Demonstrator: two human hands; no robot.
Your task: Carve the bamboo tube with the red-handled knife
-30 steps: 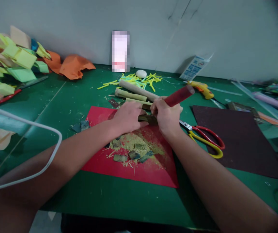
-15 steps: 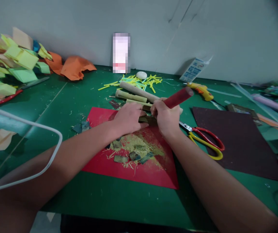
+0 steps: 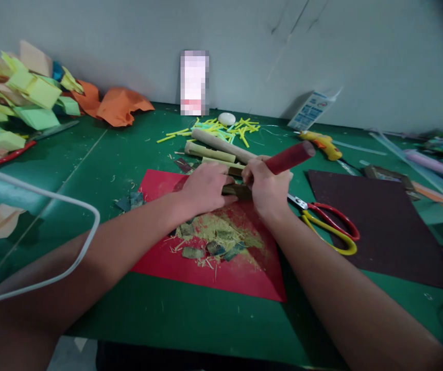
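Note:
My left hand (image 3: 205, 186) lies closed over a dark green bamboo piece (image 3: 236, 191) and presses it down at the far edge of a red sheet (image 3: 240, 273). My right hand (image 3: 266, 187) grips a tool with a red handle (image 3: 289, 156) that points up and to the right; its working end is hidden between my hands, against the bamboo piece. A heap of pale shavings and dark peel scraps (image 3: 216, 241) lies on the red sheet just in front of my hands.
Behind my hands lie bamboo sticks (image 3: 209, 152) and yellow cut strips (image 3: 221, 129). Red and yellow scissors (image 3: 331, 224), a dark brown sheet (image 3: 379, 226) and a yellow glue gun (image 3: 321, 142) lie to the right. Folded paper pieces (image 3: 16, 98) and orange paper (image 3: 119, 107) are piled far left. A white cable (image 3: 63, 198) loops near left.
The red handle has tipped slightly, its end a little higher and further right than half a second ago. My left hand stays pressed on the bamboo piece.

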